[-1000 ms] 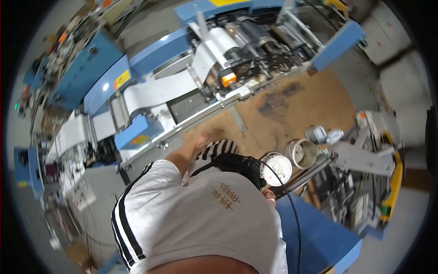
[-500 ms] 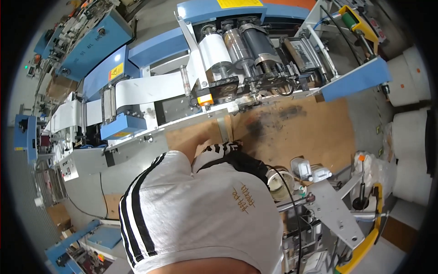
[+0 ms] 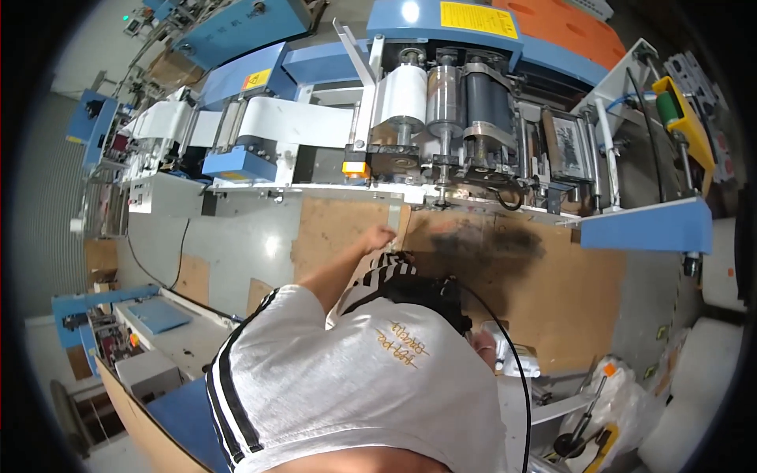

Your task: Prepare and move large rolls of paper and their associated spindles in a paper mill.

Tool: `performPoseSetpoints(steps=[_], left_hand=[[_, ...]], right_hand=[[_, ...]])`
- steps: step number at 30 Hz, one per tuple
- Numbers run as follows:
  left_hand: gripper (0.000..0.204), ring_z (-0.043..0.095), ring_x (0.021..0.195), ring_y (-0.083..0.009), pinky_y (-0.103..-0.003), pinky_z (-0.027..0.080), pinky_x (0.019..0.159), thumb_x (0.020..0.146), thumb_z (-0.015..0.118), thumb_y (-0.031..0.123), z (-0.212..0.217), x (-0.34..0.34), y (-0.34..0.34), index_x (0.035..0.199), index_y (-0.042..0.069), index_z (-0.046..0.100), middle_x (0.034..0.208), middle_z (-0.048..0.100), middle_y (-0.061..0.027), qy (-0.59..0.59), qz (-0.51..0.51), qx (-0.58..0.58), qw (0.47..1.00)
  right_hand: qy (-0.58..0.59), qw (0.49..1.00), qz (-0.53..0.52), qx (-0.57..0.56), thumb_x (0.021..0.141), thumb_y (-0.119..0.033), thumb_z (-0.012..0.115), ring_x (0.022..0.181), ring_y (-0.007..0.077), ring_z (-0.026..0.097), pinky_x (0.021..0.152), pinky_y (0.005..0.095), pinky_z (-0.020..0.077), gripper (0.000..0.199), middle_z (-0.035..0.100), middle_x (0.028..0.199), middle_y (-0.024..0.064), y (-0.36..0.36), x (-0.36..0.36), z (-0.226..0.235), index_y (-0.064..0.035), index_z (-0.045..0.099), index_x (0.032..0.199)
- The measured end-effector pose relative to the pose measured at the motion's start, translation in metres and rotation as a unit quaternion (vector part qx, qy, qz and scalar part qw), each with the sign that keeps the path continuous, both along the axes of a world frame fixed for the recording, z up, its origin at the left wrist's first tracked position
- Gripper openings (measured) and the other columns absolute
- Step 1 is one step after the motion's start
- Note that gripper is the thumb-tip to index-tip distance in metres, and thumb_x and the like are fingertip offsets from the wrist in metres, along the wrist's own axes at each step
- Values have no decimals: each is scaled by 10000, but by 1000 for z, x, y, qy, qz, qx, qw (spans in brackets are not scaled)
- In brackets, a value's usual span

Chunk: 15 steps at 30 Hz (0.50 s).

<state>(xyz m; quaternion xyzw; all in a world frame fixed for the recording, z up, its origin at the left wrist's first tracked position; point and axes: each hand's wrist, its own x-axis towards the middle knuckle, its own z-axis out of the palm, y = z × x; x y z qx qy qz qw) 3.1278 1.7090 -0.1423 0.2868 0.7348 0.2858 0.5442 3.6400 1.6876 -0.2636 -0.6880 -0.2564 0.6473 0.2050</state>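
My left hand (image 3: 380,238) hangs in front of the machine, above the cardboard on the floor. Its fingers look loosely curled, with nothing visible in them. At my right side, my right hand (image 3: 484,347) shows only in part past my shirt, beside a clear plastic container (image 3: 514,355). Its fingers are mostly hidden, so a hold on the container cannot be made out. Ahead stands a blue and white roller machine, with a white roller (image 3: 404,93), a shiny metal roller (image 3: 444,98) and a dark roller (image 3: 486,98). A white paper web (image 3: 300,122) runs along it to the left.
Cardboard sheets (image 3: 583,303) cover the floor before the machine. A black cable (image 3: 516,347) curves past my right side. A blue guard arm (image 3: 646,227) juts out at the right. Behind me on the left stands another machine with a blue panel (image 3: 159,314).
My body and view have turned right. My left arm has come out from my body and its hand shows. My right hand has appeared at the container; the bucket there is out of sight.
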Motion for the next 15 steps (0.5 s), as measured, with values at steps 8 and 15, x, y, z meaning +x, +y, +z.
performPoseSetpoints(steps=[8, 15], left_hand=[[147, 533, 647, -169, -304, 441, 548, 570, 579, 57, -54, 29, -194, 702, 40, 517, 727, 548, -99, -37, 228, -311, 922], [368, 524, 812, -308, -347, 422, 700, 694, 424, 349, -274, 80, -362, 833, 40, 569, 878, 549, -171, 189, -134, -181, 956]], right_hand=[[-86, 992, 80, -50, 667, -52, 466, 391, 107, 421, 311, 211, 322, 71, 436, 482, 16, 130, -38, 108, -83, 491, 609], [-45, 965, 248, -74, 703, -140, 499, 389, 108, 436, 326, 229, 346, 102, 475, 521, 31, 147, -123, 100, -76, 513, 624]])
